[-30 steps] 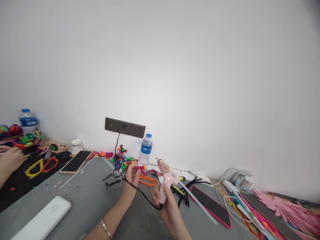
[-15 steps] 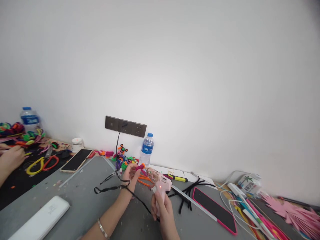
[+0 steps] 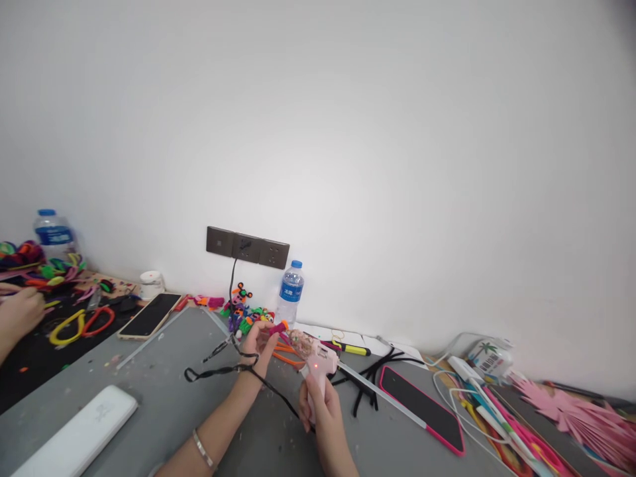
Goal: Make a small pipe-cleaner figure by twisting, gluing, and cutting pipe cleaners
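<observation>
My right hand (image 3: 322, 404) is wrapped round the handle of a pink hot glue gun (image 3: 322, 361), its small red light lit and a long clear glue stick (image 3: 380, 391) reaching out of its back. The front of the gun is crusted with mottled residue and points left. Between the fingers of my left hand (image 3: 258, 341) is a small magenta and orange fuzzy piece (image 3: 279, 328), close to the nozzle; whether they touch I cannot tell. A black cord (image 3: 268, 384) crosses my left wrist. Orange-handled scissors (image 3: 289, 356) lie behind the hands.
Colourful pipe-cleaner figures (image 3: 243, 311) and a water bottle (image 3: 291, 291) stand by the wall. Black pipe cleaners (image 3: 368, 377) and a pink-edged phone (image 3: 422, 407) lie right. Left are a white power bank (image 3: 82, 430), another phone (image 3: 152, 317) and a co-worker's hand (image 3: 22, 315).
The view has shifted slightly, so everything sits a little further left and up. Both hands keep their holds on the glue gun and the fuzzy piece.
</observation>
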`<state>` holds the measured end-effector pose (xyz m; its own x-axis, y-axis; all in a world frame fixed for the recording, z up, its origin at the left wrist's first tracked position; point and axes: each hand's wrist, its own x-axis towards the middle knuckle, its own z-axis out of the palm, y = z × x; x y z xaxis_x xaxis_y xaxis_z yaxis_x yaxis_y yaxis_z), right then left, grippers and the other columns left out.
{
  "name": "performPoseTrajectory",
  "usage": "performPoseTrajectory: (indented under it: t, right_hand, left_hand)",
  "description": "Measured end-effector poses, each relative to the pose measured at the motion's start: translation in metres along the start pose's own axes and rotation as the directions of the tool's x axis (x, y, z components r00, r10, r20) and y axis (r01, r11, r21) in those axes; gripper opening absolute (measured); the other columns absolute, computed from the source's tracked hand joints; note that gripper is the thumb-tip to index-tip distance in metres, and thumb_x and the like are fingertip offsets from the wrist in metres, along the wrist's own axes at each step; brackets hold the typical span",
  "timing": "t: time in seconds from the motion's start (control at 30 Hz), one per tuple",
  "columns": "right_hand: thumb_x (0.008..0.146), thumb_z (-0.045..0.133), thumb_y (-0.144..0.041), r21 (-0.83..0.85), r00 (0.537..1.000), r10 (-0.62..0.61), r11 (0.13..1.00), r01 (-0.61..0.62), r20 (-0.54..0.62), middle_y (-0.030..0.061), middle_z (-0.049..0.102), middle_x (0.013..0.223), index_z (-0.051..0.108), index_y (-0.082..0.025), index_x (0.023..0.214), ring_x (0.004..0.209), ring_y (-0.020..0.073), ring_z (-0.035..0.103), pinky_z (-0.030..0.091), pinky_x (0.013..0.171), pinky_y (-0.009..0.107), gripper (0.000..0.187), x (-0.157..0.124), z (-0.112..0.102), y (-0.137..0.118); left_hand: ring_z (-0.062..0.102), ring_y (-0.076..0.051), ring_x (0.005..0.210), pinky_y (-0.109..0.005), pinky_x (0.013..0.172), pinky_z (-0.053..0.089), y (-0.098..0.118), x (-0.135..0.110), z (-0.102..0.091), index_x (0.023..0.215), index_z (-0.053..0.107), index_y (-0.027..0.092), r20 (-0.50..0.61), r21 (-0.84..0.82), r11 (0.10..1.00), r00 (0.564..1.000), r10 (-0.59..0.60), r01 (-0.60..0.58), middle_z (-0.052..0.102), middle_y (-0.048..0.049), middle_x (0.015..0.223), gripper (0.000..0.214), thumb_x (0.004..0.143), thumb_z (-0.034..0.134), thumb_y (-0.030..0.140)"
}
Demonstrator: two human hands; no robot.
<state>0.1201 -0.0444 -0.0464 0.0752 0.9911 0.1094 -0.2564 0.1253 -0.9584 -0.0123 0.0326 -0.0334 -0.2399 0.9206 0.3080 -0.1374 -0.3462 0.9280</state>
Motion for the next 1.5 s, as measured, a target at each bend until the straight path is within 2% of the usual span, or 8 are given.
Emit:
performPoseTrajectory:
  t: [0.3, 0.5, 0.7, 1.0, 1.3, 1.5]
  right_hand:
    - [0.074, 0.055, -0.069, -0.029, 1.000, -0.004, 1.000, 0.003, -0.011, -0.0099, 0.034, 0.040, 0.042, -0.020, 0.060, 0.030, 0.0030, 0.026, 0.022, 0.028, 0.015, 0.053, 0.000, -0.001, -0.001]
    - [0.071, 0.055, -0.073, -0.061, 1.000, 0.024, 0.998, -0.024, -0.008, -0.0103, 0.035, 0.042, 0.050, -0.018, 0.072, 0.031, 0.0037, 0.026, 0.022, 0.028, 0.015, 0.055, -0.002, 0.001, -0.010]
    - [0.070, 0.053, -0.075, -0.139, 1.000, 0.009, 0.990, -0.011, -0.015, -0.0091, 0.035, 0.042, 0.046, -0.019, 0.065, 0.033, 0.0045, 0.028, 0.023, 0.031, 0.017, 0.057, -0.006, 0.006, -0.021]
    - [0.071, 0.055, -0.073, -0.171, 1.000, 0.021, 0.985, -0.023, -0.016, -0.0086, 0.037, 0.043, 0.053, -0.017, 0.079, 0.035, 0.0073, 0.029, 0.024, 0.034, 0.020, 0.056, -0.007, 0.005, -0.020]
    - [0.068, 0.057, -0.074, -0.188, 0.998, -0.007, 0.982, -0.005, -0.063, -0.0065, 0.038, 0.043, 0.053, -0.019, 0.069, 0.035, 0.0090, 0.030, 0.024, 0.035, 0.022, 0.055, -0.009, 0.009, -0.028]
    - [0.073, 0.057, -0.069, -0.199, 0.998, -0.004, 0.980, -0.008, -0.057, -0.0057, 0.041, 0.043, 0.051, -0.020, 0.067, 0.035, 0.0093, 0.032, 0.027, 0.034, 0.022, 0.049, -0.009, 0.005, -0.023]
  left_hand:
    - [0.059, -0.015, 0.061, -0.025, 0.057, 0.047, 0.000, -0.001, 0.001, 0.084, 0.060, 0.018, 0.005, 0.008, 1.000, 1.000, 0.005, -0.005, 0.064, -0.0004, 0.073, 0.025, 0.071, 0.069, 0.038]
    - [0.060, -0.015, 0.062, -0.024, 0.056, 0.046, 0.001, 0.000, 0.001, 0.084, 0.061, 0.019, 0.010, 0.005, 1.000, 1.000, -0.014, 0.014, 0.065, -0.0004, 0.072, 0.024, 0.070, 0.070, 0.036]
    - [0.058, -0.014, 0.059, -0.023, 0.053, 0.044, 0.003, -0.001, 0.001, 0.083, 0.061, 0.018, 0.007, -0.026, 1.000, 1.000, -0.013, 0.014, 0.064, 0.0009, 0.068, 0.024, 0.068, 0.071, 0.035]
    - [0.056, -0.013, 0.056, -0.022, 0.050, 0.042, 0.007, -0.001, 0.002, 0.077, 0.062, 0.018, -0.023, -0.071, 0.996, 0.999, -0.046, 0.044, 0.061, 0.0025, 0.063, 0.023, 0.062, 0.075, 0.030]
    - [0.057, -0.013, 0.055, -0.023, 0.050, 0.044, 0.007, 0.000, 0.004, 0.076, 0.062, 0.018, -0.032, -0.076, 0.996, 0.999, -0.044, 0.041, 0.063, 0.0020, 0.064, 0.023, 0.062, 0.075, 0.032]
    - [0.058, -0.013, 0.051, -0.022, 0.045, 0.042, 0.005, 0.001, 0.003, 0.072, 0.061, 0.018, -0.020, -0.069, 0.995, 0.997, -0.068, 0.067, 0.064, 0.0020, 0.060, 0.026, 0.061, 0.075, 0.037]
